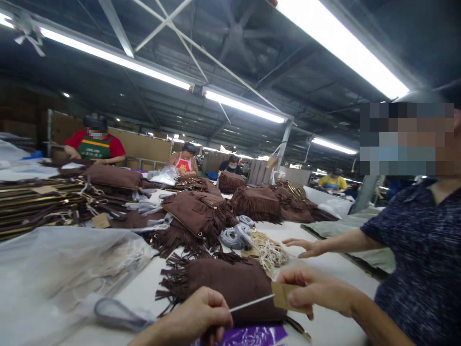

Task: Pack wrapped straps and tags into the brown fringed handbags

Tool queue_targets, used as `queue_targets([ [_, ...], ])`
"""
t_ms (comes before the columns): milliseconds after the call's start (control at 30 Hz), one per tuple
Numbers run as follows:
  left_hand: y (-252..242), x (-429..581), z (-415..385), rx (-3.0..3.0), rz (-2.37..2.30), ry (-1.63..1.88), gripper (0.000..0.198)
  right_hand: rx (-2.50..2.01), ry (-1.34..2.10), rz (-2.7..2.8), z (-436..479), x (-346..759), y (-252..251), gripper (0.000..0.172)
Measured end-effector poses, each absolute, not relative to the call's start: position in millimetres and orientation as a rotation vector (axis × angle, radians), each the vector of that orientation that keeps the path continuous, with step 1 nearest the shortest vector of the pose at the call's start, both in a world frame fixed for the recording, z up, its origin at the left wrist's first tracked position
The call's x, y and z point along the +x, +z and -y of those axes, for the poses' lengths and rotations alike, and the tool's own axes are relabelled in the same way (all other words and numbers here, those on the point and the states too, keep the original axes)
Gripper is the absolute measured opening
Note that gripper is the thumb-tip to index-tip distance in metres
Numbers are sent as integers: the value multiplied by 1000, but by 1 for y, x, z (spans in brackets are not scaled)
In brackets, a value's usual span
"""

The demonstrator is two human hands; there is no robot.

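Left hand (205, 312) pinching white string (252, 302), right hand (319, 290) gripping tan tag (281, 294), string taut above brown fringed bag (230, 281).

A white table (139, 284) bears brown fringed bags (226, 278), piled corded tags (270, 252), coiled grey straps (232, 238) and purple plastic (254, 336)

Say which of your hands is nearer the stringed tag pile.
Right. The right hand is close by, at lower right of the stringed tag pile; the left hand is farther, lower left.
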State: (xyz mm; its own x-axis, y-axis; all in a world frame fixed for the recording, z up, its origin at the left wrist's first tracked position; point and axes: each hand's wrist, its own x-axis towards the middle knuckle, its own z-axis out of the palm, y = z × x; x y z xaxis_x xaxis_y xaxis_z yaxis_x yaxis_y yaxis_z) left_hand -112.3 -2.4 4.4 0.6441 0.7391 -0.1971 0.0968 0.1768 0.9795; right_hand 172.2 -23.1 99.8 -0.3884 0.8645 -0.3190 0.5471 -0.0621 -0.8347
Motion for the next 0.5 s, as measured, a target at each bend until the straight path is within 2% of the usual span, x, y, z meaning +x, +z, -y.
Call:
queue_targets([
  [100, 3, -125, 6, 1515, -937, 559, 16, -1683, 1197, 2034, 27, 174, 75, 33],
  [167, 8, -131, 11, 1674, -970, 547, 13, -1671, 874, 2087, 31, 157, 61, 39],
  [200, 12, -133, 13, 1756, -979, 539, 14, -1594, 821, 2063, 34, 142, 54, 45],
  [233, 17, -135, 16, 1828, -989, 528, 16, -1483, 864, 2014, 37, 124, 47, 52],
  [367, 36, -146, 21, 1968, -1018, 521, 22, -1085, 1563, 1726, 40, 54, 17, 81],
  [433, 38, -154, 20, 1902, -1047, 520, 16, -1044, 1648, 1677, 34, 35, 1, 78],
  [500, 33, -164, 17, 1748, -1040, 531, 8, -1061, 1604, 1689, 24, 27, -11, 63],
])
